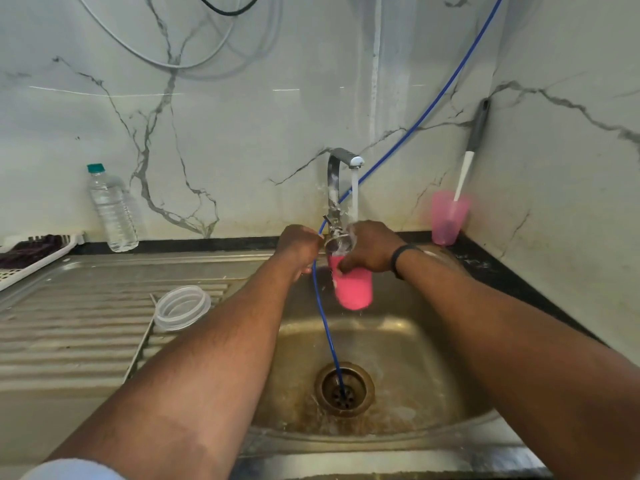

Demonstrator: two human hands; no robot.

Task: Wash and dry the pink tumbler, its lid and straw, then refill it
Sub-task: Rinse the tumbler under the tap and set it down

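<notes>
Two bare hands reach over the sink [408,344]. The right hand [369,245] has its fingers wrapped around the top of the pink tumbler [353,287] and holds it up above the basin, under the tap [337,188]. Water runs down from the tap onto that hand and the tumbler's mouth. The left hand [299,245] is curled into a fist just beside the tumbler, near the base of the tap; what it grips, if anything, is hidden. A thin blue hose [325,327] comes down the wall, passes between the hands and ends in the drain [344,389]. A clear round lid [181,308] lies on the ribbed draining board [69,327] to the left. A water bottle [111,209] with a green cap stands by the wall; its label cannot be read. On the dark tabletop [485,261] in the right corner stands a see-through pink cup [448,218] with a brush [471,157] in it. No writing shows anywhere.
</notes>
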